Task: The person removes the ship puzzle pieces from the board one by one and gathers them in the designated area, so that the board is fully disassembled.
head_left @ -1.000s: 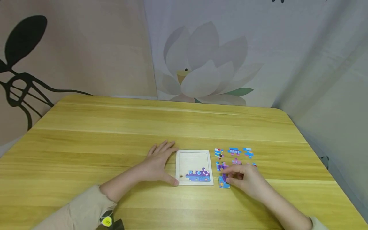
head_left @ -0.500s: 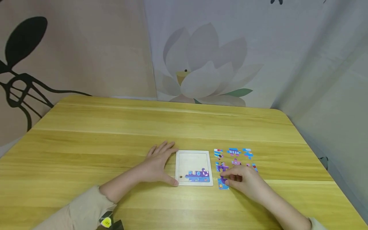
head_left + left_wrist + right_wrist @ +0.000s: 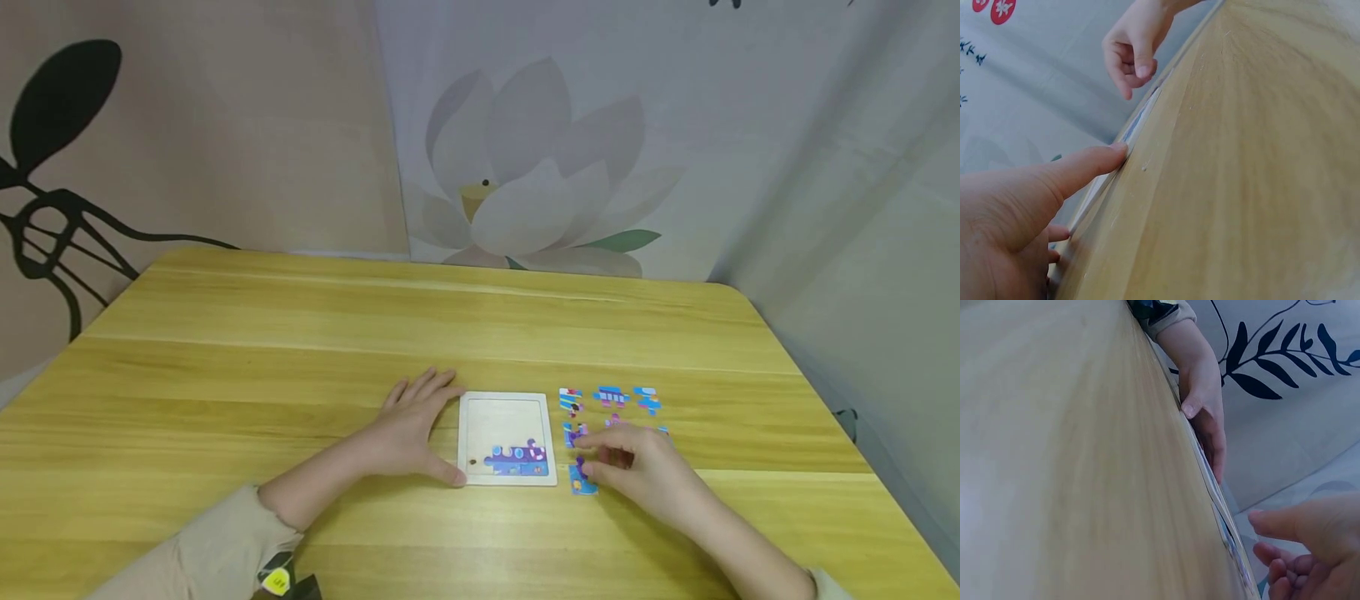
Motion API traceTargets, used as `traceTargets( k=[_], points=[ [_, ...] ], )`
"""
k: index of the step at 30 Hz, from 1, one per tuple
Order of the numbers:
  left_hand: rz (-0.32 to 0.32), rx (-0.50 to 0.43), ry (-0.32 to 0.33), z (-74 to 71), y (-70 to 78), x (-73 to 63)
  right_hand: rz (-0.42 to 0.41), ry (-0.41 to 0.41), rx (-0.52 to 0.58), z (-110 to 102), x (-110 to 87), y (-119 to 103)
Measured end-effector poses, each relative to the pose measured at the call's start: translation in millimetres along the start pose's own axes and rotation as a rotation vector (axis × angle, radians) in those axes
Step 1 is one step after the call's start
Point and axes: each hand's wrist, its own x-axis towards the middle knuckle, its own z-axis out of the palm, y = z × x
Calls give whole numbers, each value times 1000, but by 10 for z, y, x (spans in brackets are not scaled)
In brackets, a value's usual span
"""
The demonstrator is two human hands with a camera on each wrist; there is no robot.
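Observation:
A square, light wooden puzzle tray (image 3: pixel 507 480) lies on the table with a few joined purple and blue jigsaw pieces (image 3: pixel 516 461) in its lower right part. At its left edge my left hand (image 3: pixel 405 433) is spread, thumb by the near corner and fingertips by the far one. To the right, my right hand (image 3: pixel 637 458) hovers low over loose pieces, thumb and index finger apart, the other fingers curled, nothing visible between them. Its thumb tip is right at a blue and purple piece (image 3: pixel 582 482); the index fingertip overlaps another purple piece (image 3: pixel 572 434). The hand partly hides further pieces.
Behind the right hand lie more loose pieces, including a striped one (image 3: pixel 570 402), a blue one with windows (image 3: pixel 611 396) and a blue one (image 3: pixel 647 398). The wooden table (image 3: pixel 337 317) ends at a patterned curtain (image 3: pixel 300 125).
The right index finger has lifted away from the thumb toward the piece above, widening the gap. The nearest blue and purple piece has slid slightly toward me. The left hand stays in place.

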Motion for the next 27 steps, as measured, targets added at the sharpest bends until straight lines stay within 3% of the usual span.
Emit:
traceTargets(
  k=[8, 27],
  points=[
    [2, 9, 2, -2, 1, 2, -21, 26, 18, 90, 83, -153],
    [-17, 19, 10, -2, 24, 8, -43, -101, -59, 315, 378, -335]
  ],
)
